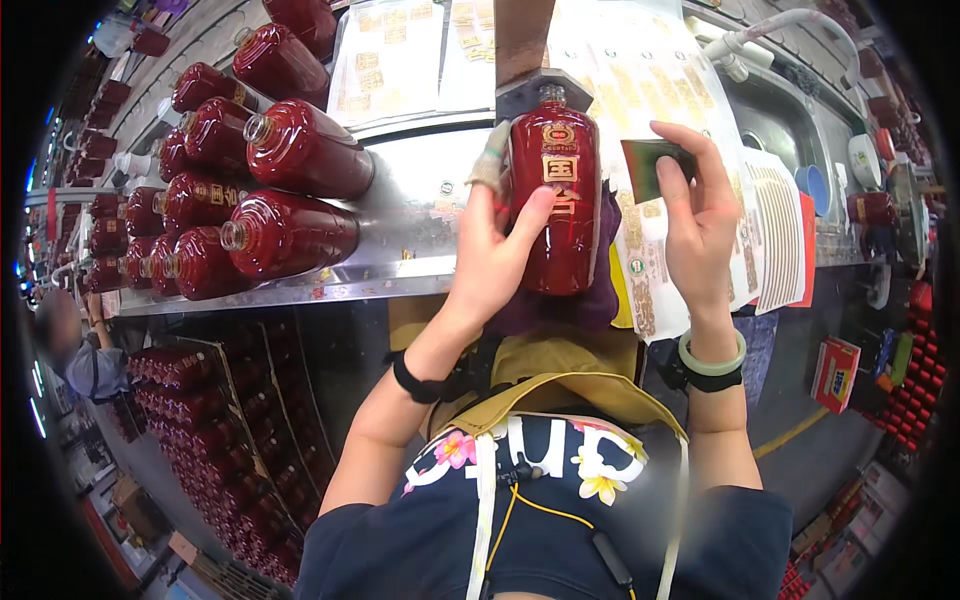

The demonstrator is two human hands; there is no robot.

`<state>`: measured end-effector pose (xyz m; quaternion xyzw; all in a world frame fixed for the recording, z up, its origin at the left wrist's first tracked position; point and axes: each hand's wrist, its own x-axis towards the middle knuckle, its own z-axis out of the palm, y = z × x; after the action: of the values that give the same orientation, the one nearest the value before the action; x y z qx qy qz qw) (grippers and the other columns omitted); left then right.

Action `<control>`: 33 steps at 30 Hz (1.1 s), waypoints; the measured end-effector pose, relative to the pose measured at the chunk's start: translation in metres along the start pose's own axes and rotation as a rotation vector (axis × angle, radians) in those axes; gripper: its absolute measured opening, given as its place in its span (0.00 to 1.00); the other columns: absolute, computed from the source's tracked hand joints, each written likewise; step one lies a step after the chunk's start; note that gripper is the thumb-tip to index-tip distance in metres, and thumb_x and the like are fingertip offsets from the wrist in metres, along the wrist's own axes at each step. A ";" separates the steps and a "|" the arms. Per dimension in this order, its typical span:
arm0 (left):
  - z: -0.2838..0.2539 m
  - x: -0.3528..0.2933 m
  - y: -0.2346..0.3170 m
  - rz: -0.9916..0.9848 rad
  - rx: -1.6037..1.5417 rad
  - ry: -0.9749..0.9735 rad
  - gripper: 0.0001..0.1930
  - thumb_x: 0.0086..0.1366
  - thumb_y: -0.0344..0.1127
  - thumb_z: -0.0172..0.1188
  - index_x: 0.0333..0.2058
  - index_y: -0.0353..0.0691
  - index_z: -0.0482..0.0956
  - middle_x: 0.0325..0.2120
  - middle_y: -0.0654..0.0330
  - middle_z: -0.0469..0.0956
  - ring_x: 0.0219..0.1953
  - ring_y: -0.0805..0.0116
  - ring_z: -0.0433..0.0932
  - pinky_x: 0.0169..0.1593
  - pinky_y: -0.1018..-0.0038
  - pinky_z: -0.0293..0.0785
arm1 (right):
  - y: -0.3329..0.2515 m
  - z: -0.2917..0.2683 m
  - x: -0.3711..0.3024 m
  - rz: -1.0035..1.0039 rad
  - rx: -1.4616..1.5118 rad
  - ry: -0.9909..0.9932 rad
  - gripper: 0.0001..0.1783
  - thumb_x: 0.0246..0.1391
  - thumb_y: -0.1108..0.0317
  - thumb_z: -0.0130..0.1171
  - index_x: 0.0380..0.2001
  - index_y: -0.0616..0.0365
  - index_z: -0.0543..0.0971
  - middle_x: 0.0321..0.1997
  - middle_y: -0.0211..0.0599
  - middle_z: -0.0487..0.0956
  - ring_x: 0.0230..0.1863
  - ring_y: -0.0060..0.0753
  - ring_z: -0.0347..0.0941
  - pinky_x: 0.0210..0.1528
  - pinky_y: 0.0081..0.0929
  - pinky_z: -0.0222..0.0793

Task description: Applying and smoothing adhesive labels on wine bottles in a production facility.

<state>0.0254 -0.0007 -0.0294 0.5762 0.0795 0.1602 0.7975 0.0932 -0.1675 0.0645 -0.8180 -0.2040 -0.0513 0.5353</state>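
A dark red glass bottle (572, 245) with gold lettering and a gold emblem lies in front of me, its open neck pointing away. My left hand (488, 250) is closed round its left side, thumb on the gold lettering, a pale cover on one fingertip. To the right of the bottle, my right hand (703, 225) pinches a thin, dark green squarish piece (645, 172) between thumb and fingers. That piece is apart from the bottle; its exact kind I cannot make out. A purple cloth (500, 287) is under the bottle.
Several red bottles (300, 150) lie and stand on the metal bench at left. Sheets of gold decals (640, 90) spread beyond and right of the bottle, near a sink (775, 110) with a curved tap (790, 18). Racked bottles (210, 420) fill the lower left. Another person (90, 360) is at far left.
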 end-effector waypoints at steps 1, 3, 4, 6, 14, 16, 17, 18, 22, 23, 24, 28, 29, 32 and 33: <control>0.003 0.005 0.004 -0.078 -0.179 -0.033 0.33 0.72 0.32 0.61 0.71 0.31 0.59 0.66 0.47 0.68 0.62 0.63 0.74 0.64 0.65 0.73 | 0.001 0.002 -0.001 0.043 0.058 -0.025 0.14 0.68 0.77 0.53 0.55 0.64 0.78 0.46 0.33 0.80 0.46 0.19 0.75 0.52 0.20 0.71; 0.004 0.006 0.009 -0.114 -0.218 -0.045 0.33 0.73 0.32 0.60 0.71 0.32 0.58 0.65 0.48 0.69 0.62 0.65 0.74 0.63 0.66 0.74 | 0.008 0.005 -0.004 0.130 0.113 -0.084 0.16 0.69 0.77 0.49 0.57 0.64 0.76 0.46 0.31 0.79 0.46 0.16 0.72 0.51 0.17 0.69; 0.005 0.007 0.012 -0.152 -0.256 -0.055 0.33 0.73 0.31 0.60 0.71 0.32 0.58 0.65 0.49 0.69 0.62 0.66 0.74 0.63 0.67 0.74 | 0.010 0.007 -0.006 0.128 0.114 -0.084 0.16 0.69 0.77 0.49 0.57 0.64 0.76 0.46 0.31 0.79 0.46 0.16 0.72 0.51 0.17 0.69; 0.010 0.006 0.017 -0.143 -0.215 -0.038 0.33 0.73 0.32 0.60 0.71 0.32 0.58 0.64 0.48 0.70 0.61 0.67 0.74 0.62 0.68 0.75 | 0.009 0.014 -0.008 0.211 0.205 -0.133 0.16 0.69 0.76 0.50 0.57 0.63 0.77 0.47 0.32 0.80 0.46 0.17 0.73 0.49 0.18 0.69; -0.006 0.007 0.013 -0.254 -0.275 -0.094 0.29 0.83 0.44 0.39 0.72 0.30 0.56 0.66 0.48 0.68 0.63 0.64 0.74 0.67 0.66 0.69 | 0.003 0.010 0.005 -0.787 -0.423 -0.325 0.12 0.48 0.73 0.61 0.37 0.53 0.86 0.39 0.29 0.83 0.44 0.33 0.79 0.46 0.32 0.74; 0.000 0.005 0.016 -0.137 -0.277 0.010 0.33 0.82 0.52 0.37 0.72 0.29 0.56 0.66 0.46 0.67 0.62 0.60 0.74 0.66 0.67 0.70 | -0.017 0.005 -0.003 -0.767 -0.369 -0.526 0.11 0.48 0.71 0.62 0.37 0.51 0.85 0.38 0.29 0.82 0.42 0.32 0.80 0.46 0.31 0.74; -0.001 0.003 0.018 -0.025 -0.115 -0.051 0.36 0.80 0.57 0.38 0.70 0.28 0.60 0.68 0.43 0.64 0.64 0.55 0.72 0.67 0.63 0.67 | -0.016 0.002 0.000 -0.671 -0.307 -0.610 0.12 0.47 0.77 0.63 0.36 0.52 0.86 0.38 0.29 0.84 0.43 0.32 0.80 0.46 0.31 0.75; -0.004 0.001 0.019 0.084 0.041 -0.117 0.39 0.79 0.62 0.38 0.69 0.28 0.64 0.69 0.40 0.62 0.66 0.50 0.70 0.69 0.59 0.64 | -0.013 -0.005 0.008 -0.539 -0.231 -0.602 0.14 0.51 0.78 0.61 0.42 0.56 0.84 0.40 0.33 0.82 0.44 0.34 0.79 0.47 0.31 0.75; -0.016 -0.006 0.012 0.458 0.979 -0.205 0.42 0.71 0.76 0.33 0.67 0.53 0.75 0.75 0.36 0.49 0.75 0.35 0.49 0.73 0.47 0.45 | 0.031 -0.062 0.067 -0.286 -0.405 -0.202 0.14 0.62 0.71 0.57 0.51 0.59 0.76 0.46 0.47 0.77 0.45 0.46 0.78 0.49 0.39 0.73; -0.016 -0.004 0.015 0.421 0.901 -0.158 0.43 0.71 0.75 0.32 0.67 0.51 0.74 0.75 0.36 0.50 0.74 0.35 0.49 0.73 0.47 0.45 | 0.039 -0.077 0.081 -0.235 -0.592 -0.118 0.15 0.63 0.68 0.59 0.52 0.57 0.76 0.45 0.47 0.77 0.45 0.47 0.78 0.48 0.39 0.73; -0.016 -0.002 0.017 0.384 0.823 -0.111 0.44 0.72 0.75 0.31 0.67 0.49 0.74 0.74 0.36 0.50 0.74 0.34 0.50 0.73 0.47 0.45 | 0.046 -0.090 0.094 -0.181 -0.776 -0.031 0.16 0.63 0.64 0.60 0.52 0.56 0.77 0.44 0.47 0.78 0.45 0.47 0.78 0.47 0.40 0.73; -0.016 0.001 0.016 0.312 0.688 -0.001 0.48 0.76 0.70 0.23 0.67 0.31 0.69 0.75 0.42 0.53 0.74 0.44 0.56 0.74 0.55 0.49 | 0.132 -0.127 0.120 0.100 -1.154 -0.252 0.20 0.64 0.62 0.59 0.59 0.34 0.81 0.40 0.43 0.75 0.45 0.48 0.78 0.46 0.43 0.73; -0.016 -0.001 0.016 0.315 0.683 -0.001 0.48 0.76 0.70 0.23 0.67 0.31 0.69 0.75 0.42 0.53 0.74 0.44 0.56 0.74 0.55 0.49 | 0.152 -0.137 0.118 0.088 -1.185 -0.315 0.23 0.62 0.65 0.58 0.60 0.32 0.81 0.41 0.43 0.75 0.45 0.49 0.78 0.47 0.44 0.73; -0.020 -0.004 0.022 0.289 0.747 -0.014 0.47 0.76 0.69 0.24 0.66 0.29 0.70 0.74 0.43 0.55 0.74 0.46 0.56 0.74 0.56 0.50 | 0.168 -0.157 0.123 0.127 -1.190 -0.370 0.26 0.58 0.71 0.58 0.57 0.33 0.83 0.45 0.43 0.73 0.46 0.49 0.77 0.49 0.43 0.74; -0.022 -0.005 0.023 0.268 0.725 -0.010 0.47 0.77 0.69 0.24 0.66 0.28 0.70 0.74 0.44 0.56 0.74 0.47 0.57 0.74 0.56 0.51 | 0.169 -0.172 0.128 0.122 -1.228 -0.421 0.24 0.58 0.73 0.56 0.55 0.35 0.85 0.43 0.42 0.75 0.48 0.49 0.77 0.49 0.43 0.74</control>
<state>0.0098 0.0234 -0.0148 0.8268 0.0510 0.2215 0.5146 0.2989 -0.3437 0.0310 -0.9778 -0.1914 0.0332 -0.0790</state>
